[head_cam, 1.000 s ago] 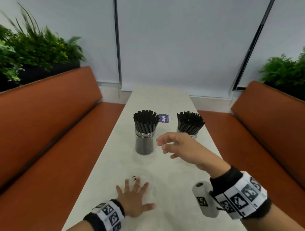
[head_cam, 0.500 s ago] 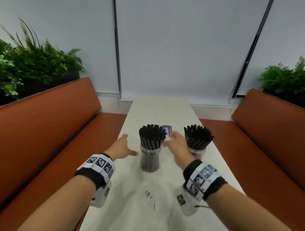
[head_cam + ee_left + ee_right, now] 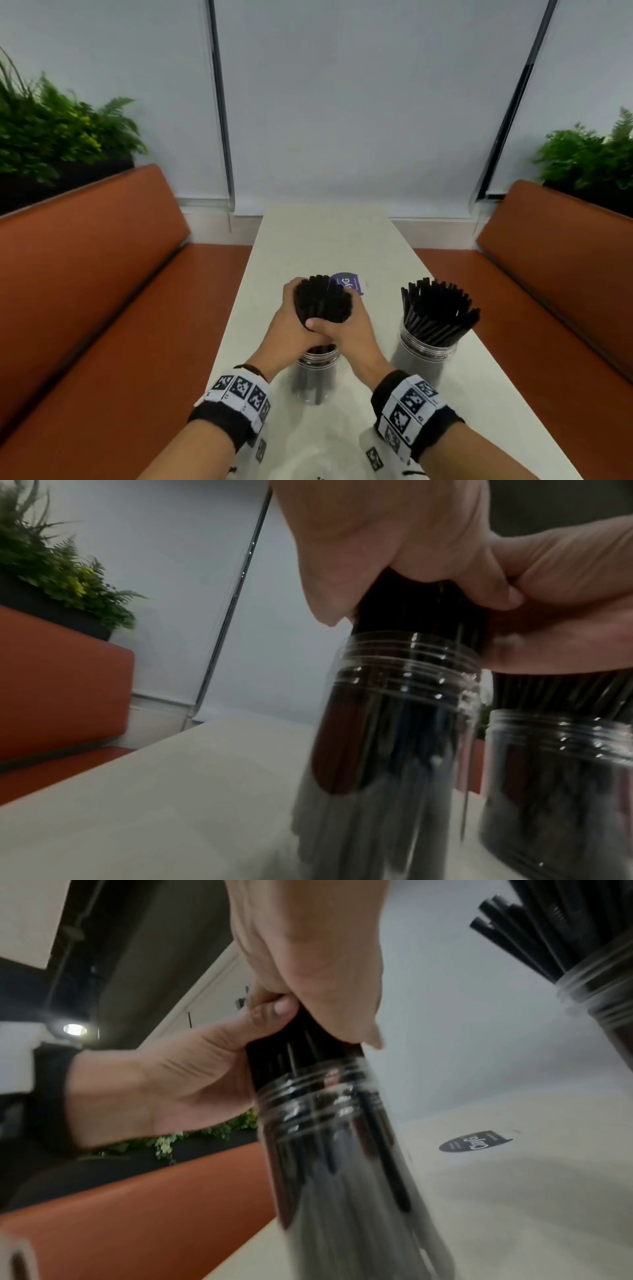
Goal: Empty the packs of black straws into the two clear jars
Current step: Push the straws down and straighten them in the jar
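Two clear jars stand on the white table [image 3: 325, 233], each full of black straws. My left hand [image 3: 291, 322] and right hand [image 3: 349, 329] wrap round the straw bundle [image 3: 323, 301] that sticks out of the left jar [image 3: 313, 377], squeezing it together just above the rim. In the left wrist view my left hand [image 3: 377, 534] grips the straws [image 3: 418, 610] above the jar [image 3: 394, 723]. The right wrist view has my right hand [image 3: 315, 947] on the same bundle over the jar [image 3: 342, 1150]. The right jar [image 3: 423, 353] stands untouched, its straws [image 3: 438, 311] fanned out.
A purple sticker [image 3: 347, 282] lies on the table behind the left jar. Crumpled clear plastic wrap [image 3: 318, 455] lies at the near edge between my wrists. Orange benches [image 3: 102, 291] [image 3: 555, 274] flank the table, with plants behind them.
A second ago my left hand lay flat on the table and the right hovered near the jars. Both reached forward and now clasp the straw bundle in the left jar.
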Tool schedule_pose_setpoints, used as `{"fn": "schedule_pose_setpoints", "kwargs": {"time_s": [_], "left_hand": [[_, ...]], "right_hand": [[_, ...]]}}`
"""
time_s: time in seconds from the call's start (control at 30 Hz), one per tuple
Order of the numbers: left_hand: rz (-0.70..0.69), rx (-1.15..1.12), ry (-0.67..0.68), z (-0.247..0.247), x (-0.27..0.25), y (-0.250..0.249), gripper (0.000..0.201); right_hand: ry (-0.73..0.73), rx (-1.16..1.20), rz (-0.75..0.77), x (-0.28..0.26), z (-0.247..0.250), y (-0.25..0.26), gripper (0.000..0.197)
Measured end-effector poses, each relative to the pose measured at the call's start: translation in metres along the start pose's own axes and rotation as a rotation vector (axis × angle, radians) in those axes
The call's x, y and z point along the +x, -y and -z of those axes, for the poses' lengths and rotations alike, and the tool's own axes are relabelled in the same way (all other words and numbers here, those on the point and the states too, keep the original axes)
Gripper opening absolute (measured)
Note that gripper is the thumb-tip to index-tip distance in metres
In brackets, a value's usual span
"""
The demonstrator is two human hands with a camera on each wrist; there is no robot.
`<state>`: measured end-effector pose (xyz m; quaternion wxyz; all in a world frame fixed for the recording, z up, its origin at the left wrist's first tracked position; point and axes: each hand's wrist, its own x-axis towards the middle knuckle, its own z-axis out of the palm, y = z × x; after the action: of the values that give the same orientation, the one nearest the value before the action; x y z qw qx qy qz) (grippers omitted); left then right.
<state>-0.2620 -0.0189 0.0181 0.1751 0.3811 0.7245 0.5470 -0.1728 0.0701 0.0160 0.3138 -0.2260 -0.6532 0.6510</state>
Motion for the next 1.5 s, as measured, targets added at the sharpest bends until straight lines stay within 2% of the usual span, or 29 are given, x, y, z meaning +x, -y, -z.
{"fn": "schedule_pose_setpoints", "kwargs": {"time_s": [0.07,0.17,0.27,0.33,0.4,0.5,0.63,0.8,0.87,0.97,1.03,1.1,1.2,1.3,1.5], "left_hand": [[-0.015,-0.072,-0.004,0.0,0.0,0.003,0.104],[0.02,-0.054,0.074,0.0,-0.004,0.009,0.116],[0.017,0.009,0.083,-0.004,-0.005,0.009,0.095],[0.002,0.02,0.03,-0.008,-0.004,0.006,0.078],[0.004,0.0,-0.022,-0.011,-0.004,0.005,0.075],[0.006,0.028,-0.056,-0.016,-0.006,0.011,0.082],[0.0,0.132,-0.033,-0.015,-0.012,0.017,0.107],[0.015,0.1,-0.063,-0.011,-0.015,0.018,0.109],[0.021,0.081,-0.044,-0.01,-0.014,0.019,0.114],[0.031,0.095,0.022,-0.005,-0.015,0.024,0.12],[-0.011,0.156,0.061,-0.003,-0.014,0.022,0.118],[-0.066,0.241,0.073,-0.006,-0.012,0.011,0.108],[-0.066,0.205,-0.041,-0.01,-0.007,-0.001,0.097],[-0.053,0.165,-0.116,-0.013,-0.007,0.0,0.103],[-0.068,0.277,0.034,-0.014,-0.022,0.011,0.118]], "right_hand": [[0.087,0.043,-0.012,0.004,0.008,0.002,0.081],[0.253,0.016,-0.078,0.008,0.018,0.0,0.088],[0.349,-0.06,-0.103,0.008,0.018,-0.005,0.09],[0.342,-0.061,-0.085,0.01,0.016,-0.004,0.088],[0.326,-0.056,-0.068,0.013,0.017,-0.002,0.086],[0.348,-0.066,-0.074,0.013,0.022,-0.003,0.082],[0.369,-0.09,-0.097,0.012,0.03,-0.005,0.077],[0.365,-0.069,-0.104,0.013,0.035,-0.002,0.073],[0.355,-0.076,-0.096,0.01,0.039,-0.002,0.079],[0.348,-0.068,-0.096,0.004,0.045,-0.003,0.102],[0.382,-0.111,-0.072,0.001,0.042,-0.003,0.106],[0.394,-0.148,-0.041,0.0,0.032,-0.004,0.101],[0.303,-0.148,0.008,0.004,0.02,0.001,0.095],[0.271,-0.094,0.034,0.006,0.023,0.008,0.077],[0.319,-0.088,-0.065,0.005,0.038,-0.006,0.074]]}}
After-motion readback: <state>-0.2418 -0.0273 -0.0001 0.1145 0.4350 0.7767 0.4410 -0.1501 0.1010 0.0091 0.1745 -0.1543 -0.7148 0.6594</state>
